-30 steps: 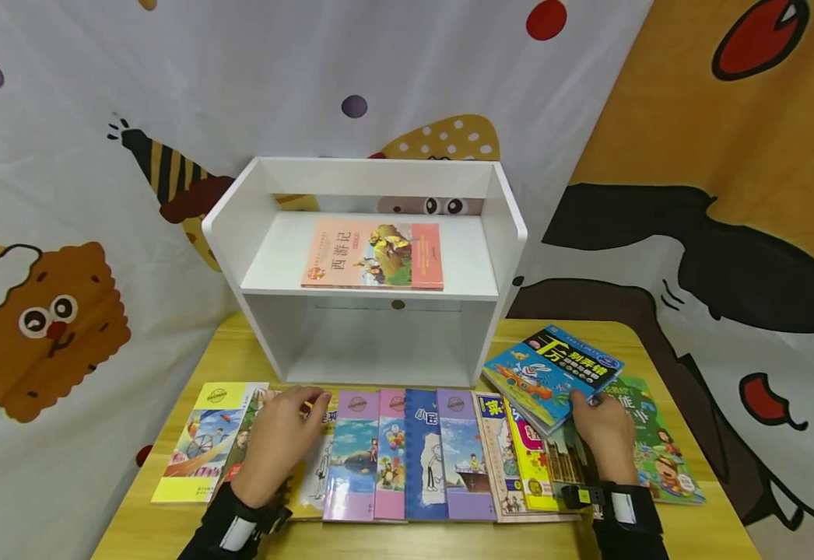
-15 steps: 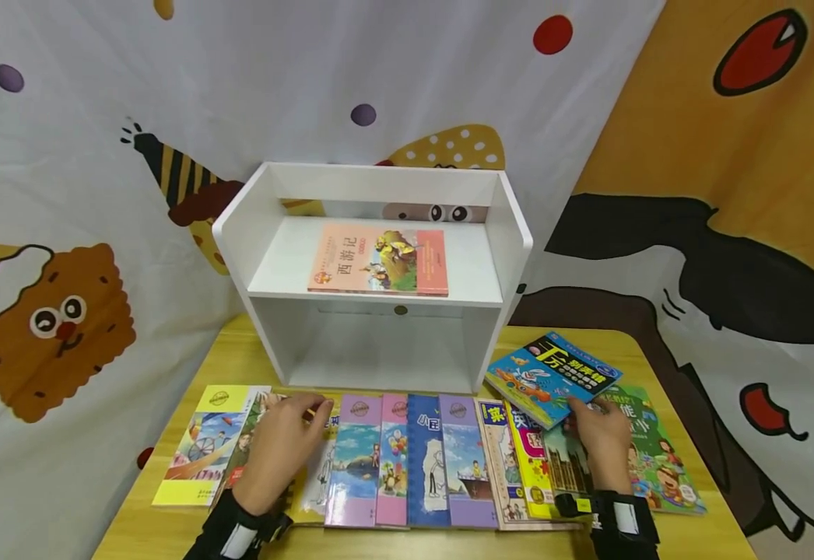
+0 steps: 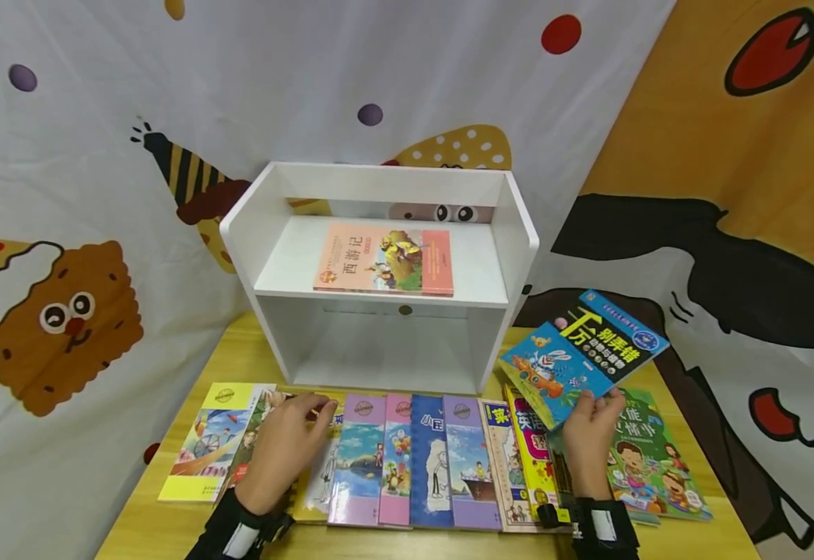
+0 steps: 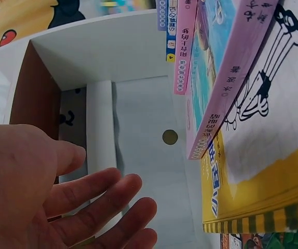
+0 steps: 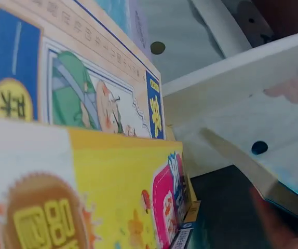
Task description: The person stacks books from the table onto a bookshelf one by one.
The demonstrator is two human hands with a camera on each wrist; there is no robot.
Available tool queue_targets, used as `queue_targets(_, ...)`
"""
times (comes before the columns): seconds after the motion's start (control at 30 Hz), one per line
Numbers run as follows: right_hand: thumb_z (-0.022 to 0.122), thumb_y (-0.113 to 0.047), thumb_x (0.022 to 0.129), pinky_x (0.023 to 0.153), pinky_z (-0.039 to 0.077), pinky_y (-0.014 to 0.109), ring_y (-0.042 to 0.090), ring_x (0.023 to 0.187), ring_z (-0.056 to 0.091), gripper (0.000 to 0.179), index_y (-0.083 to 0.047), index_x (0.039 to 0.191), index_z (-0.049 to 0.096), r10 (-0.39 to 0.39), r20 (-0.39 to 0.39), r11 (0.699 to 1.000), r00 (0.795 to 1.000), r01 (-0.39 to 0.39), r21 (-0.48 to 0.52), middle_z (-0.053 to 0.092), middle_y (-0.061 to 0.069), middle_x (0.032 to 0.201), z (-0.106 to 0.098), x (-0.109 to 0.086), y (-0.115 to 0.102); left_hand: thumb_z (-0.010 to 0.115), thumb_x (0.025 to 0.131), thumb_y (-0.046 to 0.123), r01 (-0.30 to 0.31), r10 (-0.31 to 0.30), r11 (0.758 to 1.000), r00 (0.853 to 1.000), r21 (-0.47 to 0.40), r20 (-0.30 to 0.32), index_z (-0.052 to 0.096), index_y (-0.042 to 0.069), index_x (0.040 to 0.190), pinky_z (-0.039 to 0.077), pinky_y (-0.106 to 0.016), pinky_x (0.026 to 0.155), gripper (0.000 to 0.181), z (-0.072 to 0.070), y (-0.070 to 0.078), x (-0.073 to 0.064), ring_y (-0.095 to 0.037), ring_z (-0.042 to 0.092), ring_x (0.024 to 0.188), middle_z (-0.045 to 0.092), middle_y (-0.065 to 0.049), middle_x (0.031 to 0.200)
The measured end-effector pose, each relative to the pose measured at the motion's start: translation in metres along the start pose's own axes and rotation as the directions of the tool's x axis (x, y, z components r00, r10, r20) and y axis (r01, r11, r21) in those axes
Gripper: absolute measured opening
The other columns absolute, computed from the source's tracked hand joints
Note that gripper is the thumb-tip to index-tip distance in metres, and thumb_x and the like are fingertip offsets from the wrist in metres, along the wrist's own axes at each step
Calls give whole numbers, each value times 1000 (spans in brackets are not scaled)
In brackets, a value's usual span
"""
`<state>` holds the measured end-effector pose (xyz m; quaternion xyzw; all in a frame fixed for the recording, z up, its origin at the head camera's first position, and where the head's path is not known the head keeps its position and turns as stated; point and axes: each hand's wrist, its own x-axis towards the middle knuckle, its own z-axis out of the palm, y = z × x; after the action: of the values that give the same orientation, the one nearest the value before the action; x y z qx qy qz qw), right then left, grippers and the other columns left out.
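My right hand (image 3: 589, 447) pinches the lower edge of a blue children's book (image 3: 582, 354) with a rabbit on its cover, holding it tilted above the right end of the row. In the right wrist view only that book's pale page edge (image 5: 242, 163) and a blurred bit of hand show. My left hand (image 3: 284, 451) hovers over the left part of the row, holding nothing. Its fingers are loosely bent in the left wrist view, beside a yellow book (image 4: 263, 192) and a purple book (image 4: 232, 78).
A white two-tier shelf (image 3: 393, 342) stands behind the row, with a pink book (image 3: 386, 260) lying flat on its upper board. Several overlapping books line the wooden table (image 3: 127, 537), from a yellow one (image 3: 207, 443) at left to a green one (image 3: 659, 467) at right. A printed curtain hangs behind.
The blue book has risen and shifted right with my right hand, tilting more and uncovering more of the books beneath. My left hand stays in about the same place.
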<state>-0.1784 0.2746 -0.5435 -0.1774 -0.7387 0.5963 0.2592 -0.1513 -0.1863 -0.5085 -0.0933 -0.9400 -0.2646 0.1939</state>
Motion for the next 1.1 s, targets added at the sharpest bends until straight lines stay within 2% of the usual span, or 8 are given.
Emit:
queue_targets(0.1,31,-27,101,49,26,32,22,55,27,42,-26,141,22,-178,-86,973,980,188,137,42,10,88,0,-6,-8,58,90,42,-2,2,1000,1000,3,6,70,24,94,49,-27,52,23,0,1,0,-4,56,65,67,8,82)
queue_targets(0.23,34,-16,100,62,34,27,23,72,37,39,-17,138,29,-321,-169,863,932,362,353,46,15,105,-2,-7,-23,56,90,44,-17,17,1000,1000,-3,5,70,24,95,48,-28,52,25,2,2,2,-4,56,66,66,9,81)
queue_targets(0.33,33,-9,99,81,38,27,30,101,39,39,-10,138,29,-383,-196,770,903,429,472,40,20,127,-6,-11,-33,55,91,45,-32,33,999,999,-12,16,70,26,97,48,-28,53,25,3,4,3,-4,56,67,66,10,82)
queue_targets(0.47,32,-4,98,93,40,29,39,119,33,39,-4,138,29,-436,-218,710,873,482,513,34,24,137,-12,-20,-45,52,92,46,-53,54,998,998,-25,30,69,26,100,50,-28,55,28,5,7,5,-1,55,70,67,10,86)
queue_targets(0.6,33,-5,99,74,41,20,25,91,45,40,-3,138,30,-478,-175,720,861,498,484,44,16,108,-16,-29,-57,54,92,44,-68,69,997,997,-40,23,68,24,102,51,-29,58,27,7,9,8,-2,56,73,67,9,90)
queue_targets(0.7,32,-1,99,57,26,20,11,63,27,39,2,138,31,-559,-78,754,825,545,366,34,6,85,-14,-34,-63,55,92,42,-74,75,995,997,-69,15,66,26,109,51,-29,58,26,5,11,11,-1,56,76,65,10,94)
queue_targets(0.93,34,13,94,52,30,21,9,62,40,39,13,132,35,-732,232,681,640,684,262,52,22,102,6,-40,-74,55,91,45,-185,183,964,983,-189,-27,35,30,143,53,-39,76,58,-2,21,21,-8,58,94,62,9,116)
queue_targets(1.1,44,11,90,42,30,15,-1,48,31,39,9,129,46,-781,375,603,499,757,250,57,12,90,23,-45,-82,67,85,34,-363,329,886,931,-289,-159,29,14,146,49,-44,87,74,-12,39,30,-17,50,115,51,0,135)
